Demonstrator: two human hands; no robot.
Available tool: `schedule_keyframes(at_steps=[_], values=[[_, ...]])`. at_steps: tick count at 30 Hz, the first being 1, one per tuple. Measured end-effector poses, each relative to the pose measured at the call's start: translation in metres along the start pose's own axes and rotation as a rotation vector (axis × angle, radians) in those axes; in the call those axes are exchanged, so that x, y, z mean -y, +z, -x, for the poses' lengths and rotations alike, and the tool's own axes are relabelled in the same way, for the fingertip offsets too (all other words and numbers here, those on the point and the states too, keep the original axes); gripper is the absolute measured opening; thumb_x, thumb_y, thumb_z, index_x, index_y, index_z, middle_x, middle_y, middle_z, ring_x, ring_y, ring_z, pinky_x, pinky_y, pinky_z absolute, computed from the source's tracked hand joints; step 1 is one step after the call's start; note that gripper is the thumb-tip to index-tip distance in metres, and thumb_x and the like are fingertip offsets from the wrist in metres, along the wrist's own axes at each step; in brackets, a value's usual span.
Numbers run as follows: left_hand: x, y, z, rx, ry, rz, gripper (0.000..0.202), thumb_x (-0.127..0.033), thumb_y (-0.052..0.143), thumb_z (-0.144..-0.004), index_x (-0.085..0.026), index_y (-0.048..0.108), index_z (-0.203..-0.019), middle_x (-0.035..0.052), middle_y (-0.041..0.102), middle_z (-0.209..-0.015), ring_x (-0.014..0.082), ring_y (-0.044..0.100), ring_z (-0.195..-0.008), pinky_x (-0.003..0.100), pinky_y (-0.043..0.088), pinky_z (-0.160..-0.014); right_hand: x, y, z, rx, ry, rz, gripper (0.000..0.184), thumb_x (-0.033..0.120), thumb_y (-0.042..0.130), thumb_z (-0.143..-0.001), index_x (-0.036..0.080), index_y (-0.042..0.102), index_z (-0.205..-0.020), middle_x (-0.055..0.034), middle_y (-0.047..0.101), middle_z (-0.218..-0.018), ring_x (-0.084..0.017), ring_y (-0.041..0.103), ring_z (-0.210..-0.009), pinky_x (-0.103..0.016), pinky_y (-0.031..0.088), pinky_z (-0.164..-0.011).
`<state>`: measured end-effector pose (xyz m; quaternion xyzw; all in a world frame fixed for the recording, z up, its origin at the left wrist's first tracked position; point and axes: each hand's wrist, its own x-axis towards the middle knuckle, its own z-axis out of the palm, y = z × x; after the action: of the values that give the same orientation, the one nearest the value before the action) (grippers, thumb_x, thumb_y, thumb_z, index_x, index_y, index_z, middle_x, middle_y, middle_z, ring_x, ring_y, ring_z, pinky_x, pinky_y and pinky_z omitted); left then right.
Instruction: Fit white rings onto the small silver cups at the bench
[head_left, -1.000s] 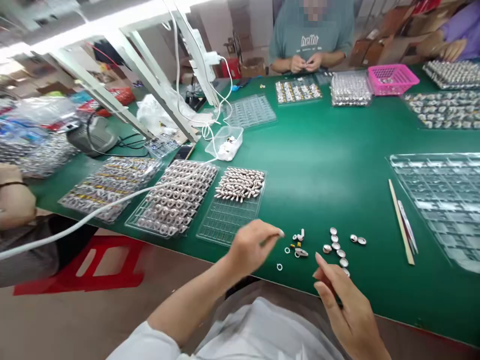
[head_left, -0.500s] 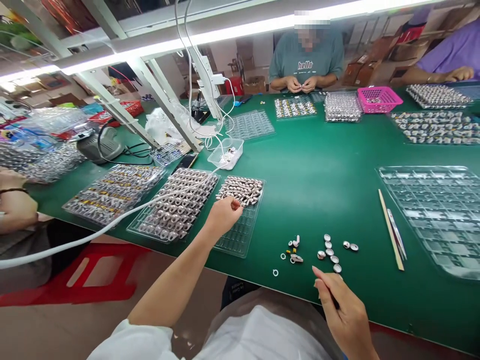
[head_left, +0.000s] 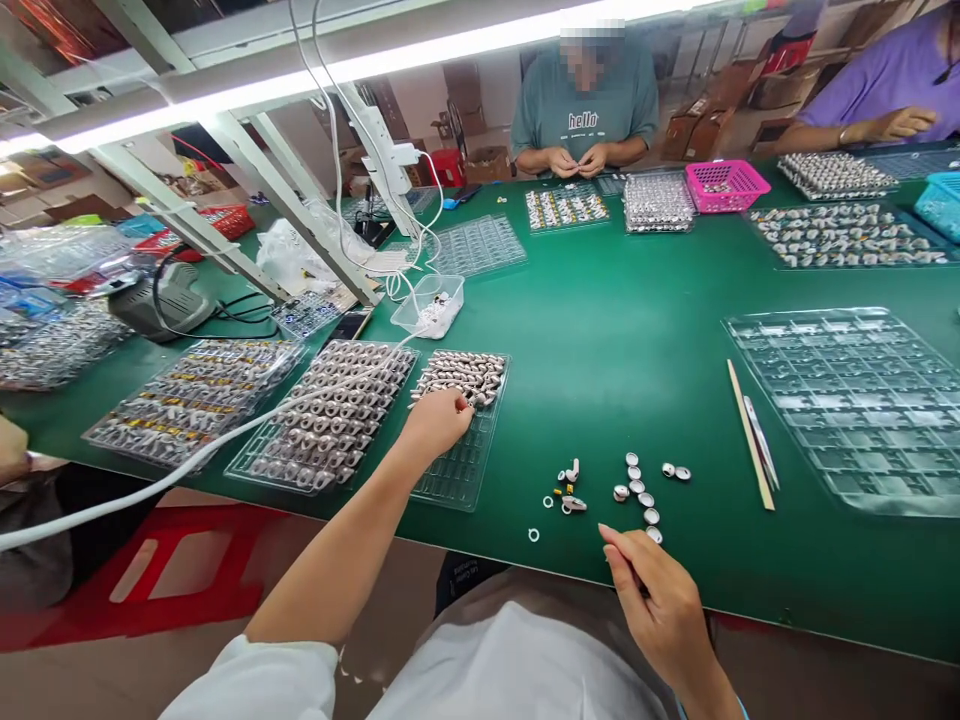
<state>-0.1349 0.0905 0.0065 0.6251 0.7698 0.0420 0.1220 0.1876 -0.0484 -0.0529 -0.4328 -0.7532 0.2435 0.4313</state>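
My left hand (head_left: 439,418) reaches over a clear compartment tray (head_left: 450,482), its fingers pinched together at the edge of the small beige earbud shells (head_left: 461,372) filling the far part. Whatever the fingertips hold is hidden. Near the table's front edge, my right hand (head_left: 656,595) has its thumb and fingers closed together; I cannot make out anything in them. Just beyond it lie several round silver-rimmed caps (head_left: 636,487). To their left are loose white earbud pieces (head_left: 574,504), white rings (head_left: 533,535) and tiny yellow parts (head_left: 569,489).
A wooden stick (head_left: 750,435) and tweezers (head_left: 761,443) lie beside a large clear tray (head_left: 847,400) at right. Filled trays (head_left: 330,415) stand at left, with a white cable (head_left: 247,432) crossing over. A small clear box (head_left: 429,305) sits behind. Co-workers (head_left: 585,110) sit across the table.
The whole view has shifted, so the table things appear further left. My left hand stays at the tray of shells, with slightly moved fingers. My right hand keeps about the same pose.
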Motion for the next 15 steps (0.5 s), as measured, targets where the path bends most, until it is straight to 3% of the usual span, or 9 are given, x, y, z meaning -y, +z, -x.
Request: schedule_keyframes(at_steps=[8, 12, 15], values=[[0.002, -0.005, 0.011, -0.008, 0.005, -0.041, 0.026, -0.042, 0.055, -0.087, -0.021, 0.069, -0.078, 0.0063, 0.072, -0.077, 0.0260, 0.066, -0.075, 0.030, 0.041, -0.062, 0.006, 0.000, -0.003, -0.012, 0.000, 0.021, 0.030, 0.007, 0.051, -0.092, 0.020, 0.063, -0.116, -0.0042, 0.065, -0.077, -0.018, 0.062, -0.063, -0.031, 0.052, -0.055], [-0.006, 0.001, 0.028, -0.098, -0.017, -0.035, 0.028, -0.040, 0.052, -0.091, -0.018, 0.068, -0.100, 0.0091, 0.073, -0.087, 0.0292, 0.067, -0.083, 0.033, 0.045, -0.066, 0.009, 0.000, -0.006, -0.026, 0.018, 0.035, 0.030, 0.007, 0.051, -0.093, 0.019, 0.062, -0.117, -0.0041, 0.064, -0.081, -0.016, 0.060, -0.066, -0.029, 0.051, -0.058], [-0.022, 0.013, 0.051, -0.224, 0.143, 0.121, 0.027, -0.035, 0.055, -0.091, -0.017, 0.067, -0.107, 0.0089, 0.073, -0.093, 0.0264, 0.068, -0.088, 0.035, 0.050, -0.076, 0.014, 0.004, -0.016, -0.016, -0.004, 0.154, 0.027, 0.009, 0.052, -0.093, 0.020, 0.064, -0.115, -0.0066, 0.063, -0.090, -0.018, 0.061, -0.078, -0.032, 0.052, -0.068]])
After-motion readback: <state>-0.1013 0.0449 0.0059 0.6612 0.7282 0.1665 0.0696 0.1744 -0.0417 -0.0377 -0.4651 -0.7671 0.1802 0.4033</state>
